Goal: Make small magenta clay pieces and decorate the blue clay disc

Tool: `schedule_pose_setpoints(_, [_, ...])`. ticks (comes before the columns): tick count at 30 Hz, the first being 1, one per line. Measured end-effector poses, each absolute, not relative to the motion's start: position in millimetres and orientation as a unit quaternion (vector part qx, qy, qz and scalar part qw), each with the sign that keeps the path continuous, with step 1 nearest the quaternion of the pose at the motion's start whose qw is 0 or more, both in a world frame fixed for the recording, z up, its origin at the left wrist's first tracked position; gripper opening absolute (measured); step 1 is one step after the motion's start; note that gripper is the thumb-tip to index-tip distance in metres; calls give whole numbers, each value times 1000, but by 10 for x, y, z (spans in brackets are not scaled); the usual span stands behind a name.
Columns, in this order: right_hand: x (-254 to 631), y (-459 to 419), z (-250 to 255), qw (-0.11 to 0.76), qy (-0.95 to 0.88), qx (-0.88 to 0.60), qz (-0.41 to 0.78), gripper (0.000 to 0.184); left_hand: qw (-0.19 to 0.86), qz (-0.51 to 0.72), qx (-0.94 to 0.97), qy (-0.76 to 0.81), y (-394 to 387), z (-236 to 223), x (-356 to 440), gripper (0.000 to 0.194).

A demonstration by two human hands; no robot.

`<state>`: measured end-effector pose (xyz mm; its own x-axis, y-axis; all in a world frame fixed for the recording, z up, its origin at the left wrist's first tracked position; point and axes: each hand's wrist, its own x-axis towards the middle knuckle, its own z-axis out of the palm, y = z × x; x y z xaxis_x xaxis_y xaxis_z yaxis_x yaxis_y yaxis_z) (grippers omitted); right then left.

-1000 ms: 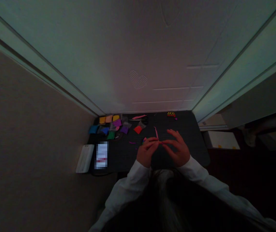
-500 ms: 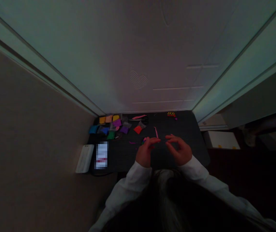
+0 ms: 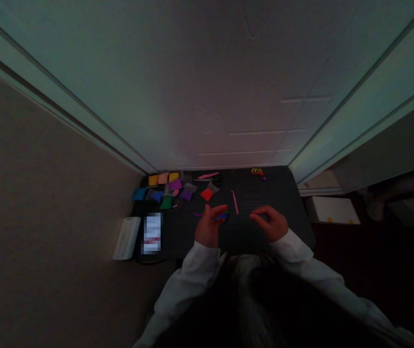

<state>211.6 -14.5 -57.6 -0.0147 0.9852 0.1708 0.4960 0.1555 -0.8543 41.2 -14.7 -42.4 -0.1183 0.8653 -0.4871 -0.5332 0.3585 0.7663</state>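
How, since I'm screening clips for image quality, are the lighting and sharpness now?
Head view: dim overall, the pale wall panel with an embossed heart lighter than the black tabletop; same view, the bright rectangular screen breaks into coarse pixels; same view, the bare left hand and bare right hand lack fine detail.

Head view, single: looks from above the table (image 3: 275,193) at its near edge, facing forward and down. Wide field, well back; left hand (image 3: 209,227) and right hand (image 3: 273,225) below centre, pale panel (image 3: 207,72) past the far edge.
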Motion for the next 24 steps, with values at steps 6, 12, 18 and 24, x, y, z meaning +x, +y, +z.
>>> schedule_pose_setpoints(6, [2249, -82, -1025, 307, -648, -626, 307, 28, 600, 555, 142, 559, -142, -630, 182, 38])
schedule_pose_setpoints(12, [2319, 35, -1754, 116, -657, -678, 309, 28, 571, 544, 119, 603, -138, -1011, -50, 37])
schedule_pose_setpoints(18, [2287, 126, -2123, 34, -681, -662, 313, 19, 574, 416, 122, 694, -193, -1487, -165, 25])
schedule_pose_setpoints(24, [2294, 136, -2143, -6, -699, -649, 299, 19, 598, 322, 81, 730, -280, -1865, -192, 12])
